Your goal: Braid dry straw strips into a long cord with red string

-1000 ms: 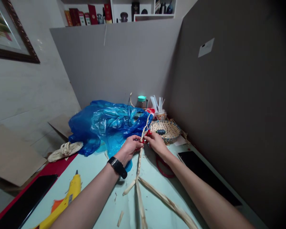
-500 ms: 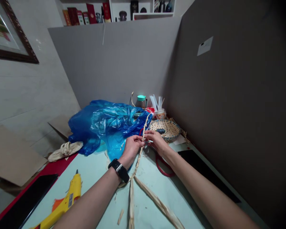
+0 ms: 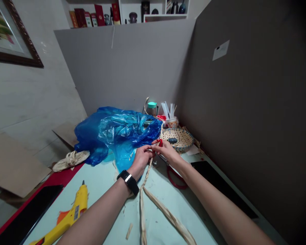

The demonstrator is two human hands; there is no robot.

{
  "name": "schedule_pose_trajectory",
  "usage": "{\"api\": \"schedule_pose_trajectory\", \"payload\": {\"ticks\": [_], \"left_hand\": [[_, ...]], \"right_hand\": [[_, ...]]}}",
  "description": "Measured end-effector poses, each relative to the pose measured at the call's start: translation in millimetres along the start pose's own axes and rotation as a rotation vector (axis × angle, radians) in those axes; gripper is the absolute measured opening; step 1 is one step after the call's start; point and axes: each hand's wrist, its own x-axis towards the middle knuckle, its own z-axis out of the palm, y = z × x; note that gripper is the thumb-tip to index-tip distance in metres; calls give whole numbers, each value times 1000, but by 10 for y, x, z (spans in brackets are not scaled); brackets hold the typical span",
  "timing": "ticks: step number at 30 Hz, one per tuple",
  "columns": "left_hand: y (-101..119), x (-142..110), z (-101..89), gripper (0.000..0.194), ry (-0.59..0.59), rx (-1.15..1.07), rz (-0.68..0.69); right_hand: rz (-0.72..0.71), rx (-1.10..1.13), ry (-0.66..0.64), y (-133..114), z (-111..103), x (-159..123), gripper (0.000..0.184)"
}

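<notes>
Grey panels (image 3: 127, 68) stand behind a pale table (image 3: 158, 228), where a thin straw-coloured braid (image 3: 147, 173) runs away from the person, its near end parting into at least 2 loose strands (image 3: 165, 211). The left hand (image 3: 142, 158) has its fingertips pinched on the braid; the right hand (image 3: 167, 152), just beside it, pinches a red cord (image 3: 160, 142), and whether it also grips the braid I cannot tell. Such a braid should be light, dry and supple, hardly slippery, though single fibres may fray or split if pulled hard. It is best held at the tight plaited part, with gentle tension, not by the loose strands. A crumpled blue plastic bag (image 3: 117, 126) lies beyond the left hand, a woven basket (image 3: 186, 137) sits beyond the right, and a yellow glue gun (image 3: 80, 200) rests by the left forearm
</notes>
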Motion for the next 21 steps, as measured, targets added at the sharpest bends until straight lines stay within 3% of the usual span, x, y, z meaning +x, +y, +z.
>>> {"api": "schedule_pose_trajectory", "payload": {"ticks": [4, 13, 17, 21], "left_hand": [[-39, 37, -13, 15, 43, 5, -19], [-44, 103, -65, 13, 82, -16, 47], [-29, 72, -57, 10, 67, 7, 95], [-9, 56, -46, 9, 86, 18, 112]], "right_hand": [[-42, -98, -11, 54, -82, 58, 19], [63, -172, -275, -88, -236, -13, 21], [46, -200, -285, -97, -213, -15, 34], [18, -275, -307, -59, -294, 34, 29]]}}
